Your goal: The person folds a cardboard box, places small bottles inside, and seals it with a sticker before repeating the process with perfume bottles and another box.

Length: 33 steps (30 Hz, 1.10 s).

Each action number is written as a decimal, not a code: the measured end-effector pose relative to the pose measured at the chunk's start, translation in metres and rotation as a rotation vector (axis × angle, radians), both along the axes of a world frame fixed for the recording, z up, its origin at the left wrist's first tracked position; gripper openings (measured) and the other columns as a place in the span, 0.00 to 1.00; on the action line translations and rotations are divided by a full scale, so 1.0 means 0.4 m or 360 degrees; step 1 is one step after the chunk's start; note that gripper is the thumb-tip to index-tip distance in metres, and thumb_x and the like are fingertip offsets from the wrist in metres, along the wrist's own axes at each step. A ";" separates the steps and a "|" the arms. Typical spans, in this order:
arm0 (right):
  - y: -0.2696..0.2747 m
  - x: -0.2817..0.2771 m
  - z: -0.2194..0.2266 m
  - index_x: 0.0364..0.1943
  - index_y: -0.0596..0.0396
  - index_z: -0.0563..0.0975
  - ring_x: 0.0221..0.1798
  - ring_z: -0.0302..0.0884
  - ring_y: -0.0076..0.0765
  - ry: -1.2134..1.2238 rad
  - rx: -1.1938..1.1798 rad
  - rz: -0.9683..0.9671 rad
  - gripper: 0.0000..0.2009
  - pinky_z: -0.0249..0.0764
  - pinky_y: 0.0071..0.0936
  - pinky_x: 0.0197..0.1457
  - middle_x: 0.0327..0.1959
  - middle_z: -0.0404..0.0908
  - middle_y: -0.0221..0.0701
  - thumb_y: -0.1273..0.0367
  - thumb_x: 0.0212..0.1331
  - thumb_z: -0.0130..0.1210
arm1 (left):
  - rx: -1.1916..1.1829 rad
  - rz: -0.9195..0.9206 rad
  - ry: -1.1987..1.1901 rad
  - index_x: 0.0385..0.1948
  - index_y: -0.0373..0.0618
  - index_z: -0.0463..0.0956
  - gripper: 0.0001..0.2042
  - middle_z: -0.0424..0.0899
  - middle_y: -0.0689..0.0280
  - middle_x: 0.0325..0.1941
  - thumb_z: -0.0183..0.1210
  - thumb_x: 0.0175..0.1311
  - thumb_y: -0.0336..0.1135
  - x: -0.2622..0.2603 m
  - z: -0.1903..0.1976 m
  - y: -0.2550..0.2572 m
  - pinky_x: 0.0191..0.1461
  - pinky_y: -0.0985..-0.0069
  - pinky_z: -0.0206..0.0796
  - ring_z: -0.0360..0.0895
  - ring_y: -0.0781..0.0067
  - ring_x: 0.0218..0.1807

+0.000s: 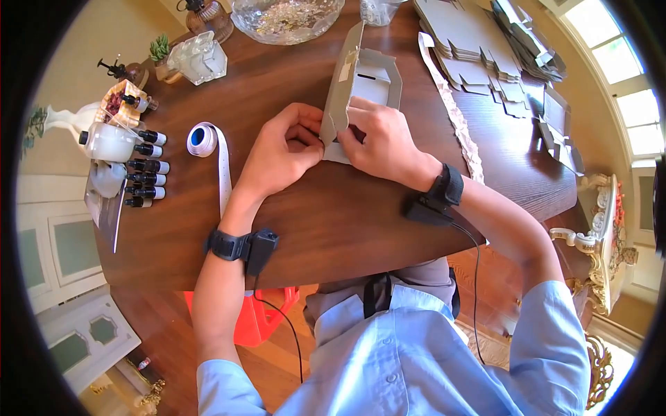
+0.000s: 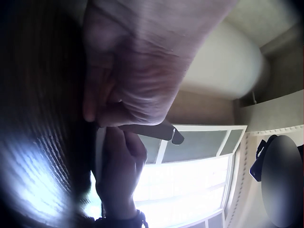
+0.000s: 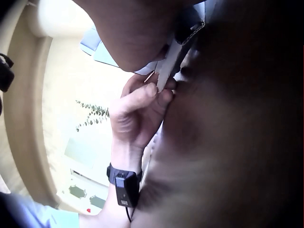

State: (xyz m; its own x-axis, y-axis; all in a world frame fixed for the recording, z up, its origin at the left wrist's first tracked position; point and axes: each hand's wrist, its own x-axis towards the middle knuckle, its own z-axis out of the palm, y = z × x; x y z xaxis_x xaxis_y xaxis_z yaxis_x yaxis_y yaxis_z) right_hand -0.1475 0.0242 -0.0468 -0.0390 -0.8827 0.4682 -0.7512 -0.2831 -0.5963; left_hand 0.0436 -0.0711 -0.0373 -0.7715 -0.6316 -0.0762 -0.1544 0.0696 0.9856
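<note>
A part-folded grey cardboard box (image 1: 339, 87) stands on the table in front of me, its long side wall upright and a slotted flap at the far end. At its near left corner my left hand (image 1: 283, 149) pinches the cardboard low by the tabletop. The right wrist view shows that thumb and fingers on the edge of a cardboard flap (image 3: 166, 71). From the right, my right hand (image 1: 385, 139) grips the near end of the box, fingers curled over inside the wall. Its fingertips are partly hidden by the cardboard.
Right of the box runs a ruffled ribbon (image 1: 454, 118), with stacked flat cardboard blanks (image 1: 472, 52) beyond. A tape roll (image 1: 202, 140) lies to the left, near several dark bottles (image 1: 147, 166). At the back stands a glass bowl (image 1: 286, 21). The wooden table (image 1: 333, 229) has its edge near me.
</note>
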 end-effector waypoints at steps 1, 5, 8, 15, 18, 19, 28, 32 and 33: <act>-0.012 -0.003 0.001 0.30 0.53 0.83 0.28 0.80 0.54 -0.0019 0.0031 -0.0070 0.05 0.76 0.49 0.31 0.29 0.80 0.37 0.69 0.61 0.59 | -0.0039 0.0008 0.0042 0.58 0.39 0.74 0.26 0.79 0.68 0.44 0.66 0.53 0.16 0.001 0.006 0.004 0.50 0.77 0.76 0.79 0.77 0.41; -0.055 0.003 0.002 0.29 0.53 0.84 0.29 0.82 0.55 -0.0150 0.0128 -0.0258 0.06 0.77 0.47 0.33 0.27 0.83 0.39 0.68 0.58 0.60 | -0.0276 0.0174 0.0167 0.62 0.40 0.75 0.32 0.83 0.65 0.48 0.71 0.49 0.19 -0.013 0.004 0.020 0.50 0.74 0.78 0.80 0.74 0.46; -0.078 0.019 0.001 0.28 0.54 0.84 0.30 0.83 0.55 -0.0300 0.0180 -0.0228 0.06 0.79 0.45 0.35 0.25 0.84 0.41 0.68 0.57 0.60 | -0.0305 0.0364 -0.0005 0.61 0.40 0.76 0.32 0.84 0.64 0.47 0.72 0.49 0.19 -0.017 -0.016 0.006 0.50 0.75 0.79 0.81 0.74 0.46; -0.122 -0.011 0.022 0.32 0.60 0.85 0.24 0.85 0.47 -0.0558 0.0393 -0.0086 0.08 0.80 0.38 0.32 0.21 0.84 0.44 0.70 0.59 0.58 | -0.0519 0.0461 0.0176 0.60 0.38 0.77 0.28 0.86 0.60 0.51 0.72 0.54 0.19 -0.014 -0.029 -0.031 0.50 0.76 0.79 0.84 0.74 0.46; -0.129 -0.020 0.074 0.35 0.65 0.84 0.23 0.79 0.25 -0.0939 0.1039 -0.0080 0.11 0.75 0.26 0.26 0.22 0.81 0.31 0.69 0.65 0.59 | -0.0326 0.0551 0.0229 0.60 0.36 0.76 0.26 0.86 0.59 0.52 0.71 0.58 0.20 -0.012 -0.034 -0.038 0.51 0.76 0.80 0.85 0.75 0.48; -0.131 -0.020 0.075 0.37 0.66 0.84 0.25 0.80 0.25 -0.0926 0.1122 0.0001 0.11 0.77 0.24 0.26 0.24 0.82 0.31 0.69 0.66 0.58 | -0.0246 0.0542 0.0262 0.60 0.35 0.76 0.25 0.86 0.58 0.53 0.71 0.60 0.21 -0.010 -0.042 -0.044 0.52 0.76 0.79 0.85 0.75 0.48; -0.122 -0.020 0.068 0.46 0.70 0.81 0.35 0.87 0.32 -0.1283 0.1031 0.0239 0.12 0.86 0.31 0.30 0.39 0.86 0.41 0.73 0.65 0.56 | -0.0098 0.0530 0.0314 0.56 0.31 0.77 0.20 0.86 0.58 0.52 0.69 0.62 0.21 0.004 -0.059 -0.078 0.53 0.77 0.79 0.84 0.76 0.49; -0.122 -0.007 0.094 0.56 0.64 0.78 0.37 0.86 0.28 -0.1195 0.0966 0.0112 0.15 0.86 0.28 0.32 0.39 0.85 0.41 0.69 0.71 0.55 | -0.0111 0.0493 0.0268 0.54 0.32 0.79 0.18 0.86 0.59 0.50 0.68 0.62 0.21 0.001 -0.058 -0.078 0.53 0.77 0.79 0.84 0.76 0.48; -0.127 -0.005 0.097 0.56 0.64 0.78 0.37 0.86 0.28 -0.1188 0.0962 0.0113 0.15 0.86 0.28 0.32 0.39 0.85 0.41 0.69 0.71 0.55 | -0.0115 0.0495 0.0276 0.54 0.32 0.79 0.18 0.86 0.59 0.50 0.68 0.62 0.21 0.000 -0.058 -0.078 0.53 0.77 0.79 0.84 0.76 0.48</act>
